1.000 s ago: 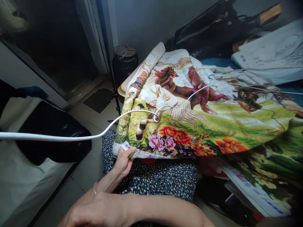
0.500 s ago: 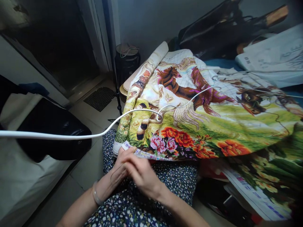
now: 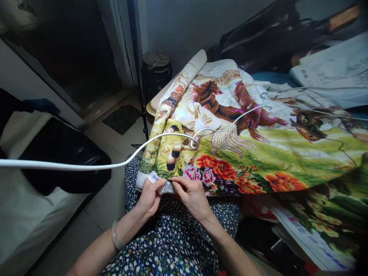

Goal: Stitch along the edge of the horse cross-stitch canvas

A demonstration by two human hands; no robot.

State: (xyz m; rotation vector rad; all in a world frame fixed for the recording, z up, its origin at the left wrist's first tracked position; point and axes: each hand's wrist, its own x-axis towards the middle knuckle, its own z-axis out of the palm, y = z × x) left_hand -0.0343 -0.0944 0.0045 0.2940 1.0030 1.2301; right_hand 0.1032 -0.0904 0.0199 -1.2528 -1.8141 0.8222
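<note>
1. two hands meet at the near hem of the embroidered cloth [image 3: 230,142], which is spread from the lap away to the right, with horses and flowers on it.
2. left hand [image 3: 150,197] is closed around the lower left corner of the hem; thumb on top, other fingers curled under the cloth, so the edge is pinched and lifted a little.
3. right hand [image 3: 193,195] is just beside it, on the right; thumb and forefinger are pressed together on something small and dark at the hem, maybe a needle, but it is too small to tell. the other fingers are loosely bent.
4. the deciding relation: the hem edge [image 3: 172,188] runs left to right across the lap, and the pinch point lies between the two hands, directly in front of both. the long axis of the cloth goes away from the hands toward upper right, so most of the cloth lies beyond the fingertips, not under the palms.
5. right hand is nearer to the pinch point; left hand only holds the corner beside it.
6. one white cable [image 3: 86,166] crosses from the far left over the cloth and makes a small loop above the flowers, well apart from both hands.
7. flowered dress [image 3: 172,237] lies under the wrists.
</note>
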